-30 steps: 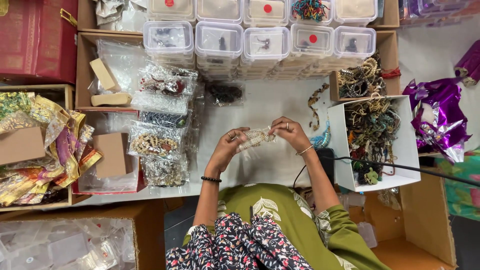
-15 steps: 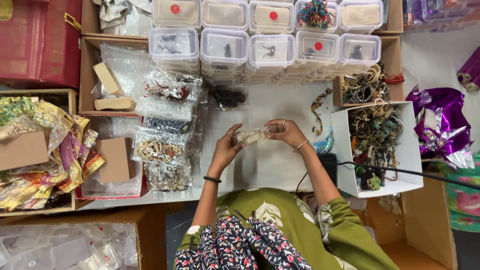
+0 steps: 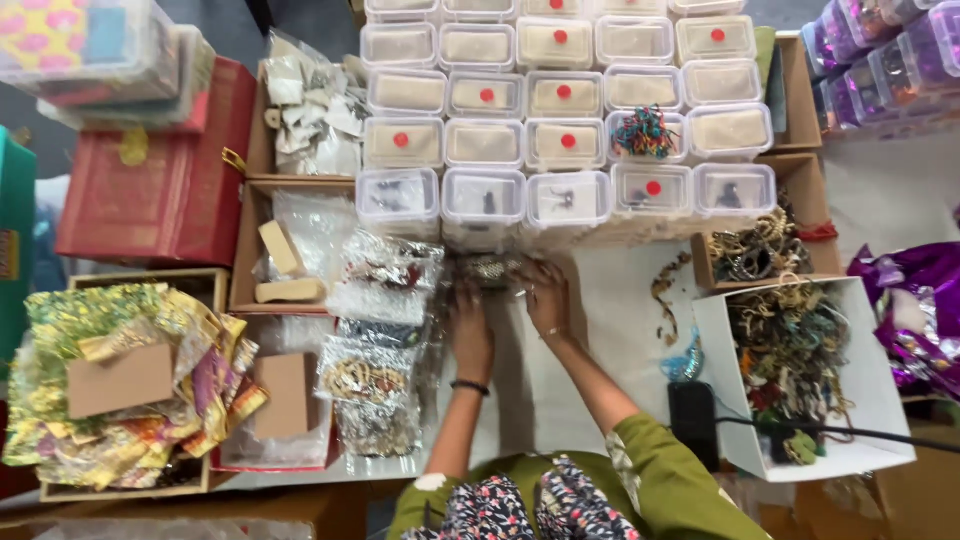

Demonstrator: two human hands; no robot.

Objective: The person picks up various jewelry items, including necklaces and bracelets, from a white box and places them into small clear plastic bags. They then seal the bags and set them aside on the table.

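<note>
Your left hand (image 3: 468,322) and right hand (image 3: 546,296) are reaching forward side by side over the white table (image 3: 620,330), both resting at a clear packet of beaded jewellery (image 3: 487,269) lying just in front of the stacked clear plastic boxes (image 3: 560,120). The blur is hiding how your fingers are gripping it. More filled packets (image 3: 375,380) are lying just left of your left wrist. A white box of tangled bracelets (image 3: 800,370) is sitting to your right.
</note>
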